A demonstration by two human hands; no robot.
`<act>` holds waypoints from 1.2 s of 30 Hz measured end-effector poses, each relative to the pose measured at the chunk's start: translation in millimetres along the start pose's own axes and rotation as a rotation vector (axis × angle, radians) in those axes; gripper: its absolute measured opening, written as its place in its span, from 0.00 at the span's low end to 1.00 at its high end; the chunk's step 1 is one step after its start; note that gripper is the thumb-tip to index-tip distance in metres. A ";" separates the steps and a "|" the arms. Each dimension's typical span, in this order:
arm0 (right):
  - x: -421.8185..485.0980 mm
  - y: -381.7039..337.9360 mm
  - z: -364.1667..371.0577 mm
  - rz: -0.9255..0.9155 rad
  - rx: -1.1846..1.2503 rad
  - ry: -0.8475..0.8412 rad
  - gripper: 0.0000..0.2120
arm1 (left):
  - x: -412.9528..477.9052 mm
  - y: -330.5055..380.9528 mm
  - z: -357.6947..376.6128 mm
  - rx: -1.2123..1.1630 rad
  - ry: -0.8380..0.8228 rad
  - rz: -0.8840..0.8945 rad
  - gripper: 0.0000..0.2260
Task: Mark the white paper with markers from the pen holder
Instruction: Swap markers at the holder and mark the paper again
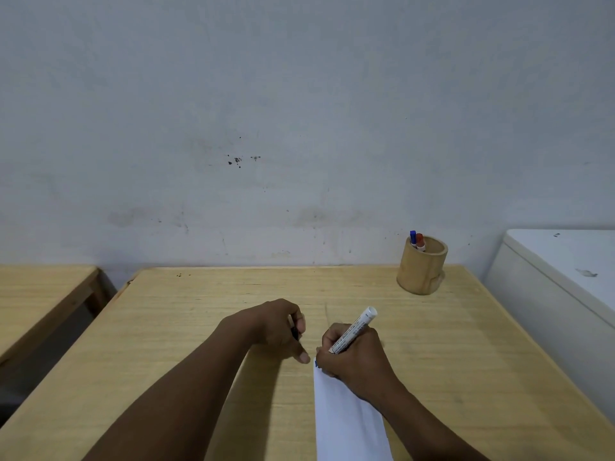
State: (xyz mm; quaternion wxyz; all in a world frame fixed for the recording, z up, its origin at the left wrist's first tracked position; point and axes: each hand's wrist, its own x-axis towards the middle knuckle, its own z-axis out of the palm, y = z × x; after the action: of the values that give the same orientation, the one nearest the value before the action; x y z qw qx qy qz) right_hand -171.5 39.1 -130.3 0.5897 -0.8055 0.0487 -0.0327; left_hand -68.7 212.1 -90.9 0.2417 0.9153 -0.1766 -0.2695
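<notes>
1. Head view: the marker carried a printed label along its white barrel, too small to read.
2. The right hand gripped that marker, tip hidden at the far end of the white paper, where a trace of blue showed.
3. The left hand was curled around a small dark object, apparently a cap, fingertips on the table just left of the paper.
4. The pen holder stood at the far right, holding a blue marker and a red marker.
5. A white cabinet flanked the table's right.
</notes>
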 end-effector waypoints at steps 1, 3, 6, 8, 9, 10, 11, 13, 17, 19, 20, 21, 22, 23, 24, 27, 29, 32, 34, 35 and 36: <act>-0.2 -0.8 -0.1 0.003 0.007 -0.004 0.06 | -0.1 0.4 -0.1 -0.001 -0.003 0.000 0.24; 0.6 -4.7 -2.0 0.022 0.062 0.024 0.07 | 0.1 1.0 -0.6 -0.011 -0.002 -0.001 0.24; 7.2 -12.1 -11.4 0.110 0.276 0.104 0.08 | 2.0 -0.6 -2.3 -0.059 0.016 0.013 0.17; 13.6 -18.3 -20.0 0.199 0.438 0.156 0.08 | 3.2 -3.0 -4.7 -0.092 0.048 0.041 0.09; 16.7 -22.8 -25.4 0.227 0.493 0.184 0.07 | 3.0 -3.1 -6.8 -0.113 0.070 0.058 0.07; 20.7 -28.9 -31.7 0.238 0.540 0.206 0.07 | 1.6 -0.9 -9.7 -0.153 0.099 0.075 0.06; 25.6 -36.2 -39.1 0.233 0.581 0.216 0.06 | 0.7 2.4 -13.3 -0.221 0.135 0.091 0.06; 36.2 -54.9 -57.1 0.192 0.647 0.198 0.06 | 0.0 14.6 -21.8 -0.417 0.235 0.136 0.06; 51.8 -91.9 -99.4 0.167 0.717 0.146 0.04 | 9.6 62.7 -37.6 -0.804 0.398 0.219 0.15; 56.4 -102.0 -118.4 0.153 0.716 0.178 0.06 | 19.5 92.8 -39.9 -0.932 0.424 0.231 0.17; 57.9 -104.9 -126.4 0.138 0.707 0.198 0.07 | 23.4 108.1 -40.1 -0.986 0.423 0.233 0.16; 59.4 -106.0 -133.5 0.121 0.696 0.216 0.07 | 27.8 122.0 -39.6 -1.033 0.417 0.233 0.16; 61.0 -106.0 -139.9 0.103 0.683 0.234 0.08 | 32.1 135.1 -38.4 -1.078 0.404 0.239 0.16; 62.9 -105.0 -145.8 0.084 0.670 0.253 0.08 | 36.3 146.5 -37.3 -1.113 0.384 0.249 0.16; 64.7 -103.4 -151.6 0.067 0.662 0.273 0.09 | 39.8 156.6 -35.9 -1.142 0.357 0.259 0.16; 69.3 -99.5 -168.1 0.032 0.657 0.335 0.09 | 50.1 178.2 -31.3 -1.153 0.293 0.292 0.15; 70.8 -98.9 -177.0 0.021 0.661 0.356 0.09 | 57.6 187.2 -28.7 -1.118 0.276 0.318 0.13; 73.4 -97.9 -187.2 0.007 0.669 0.374 0.09 | 67.4 196.1 -26.1 -1.099 0.255 0.348 0.10; 75.8 -95.9 -191.7 0.002 0.676 0.372 0.08 | 72.1 199.7 -24.9 -1.099 0.233 0.359 0.09; 77.0 -94.3 -193.4 -0.001 0.672 0.371 0.08 | 73.5 201.4 -24.5 -1.098 0.223 0.364 0.08; 78.0 -92.6 -194.5 -0.003 0.662 0.369 0.08 | 74.6 203.0 -24.0 -1.096 0.213 0.369 0.08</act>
State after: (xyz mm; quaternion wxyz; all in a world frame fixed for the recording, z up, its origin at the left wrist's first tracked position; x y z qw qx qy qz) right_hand -111.8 -126.4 16.4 0.7994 -0.5519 0.1394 -0.1920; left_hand -34.9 20.0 5.5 0.7389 0.6329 -0.1429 -0.1817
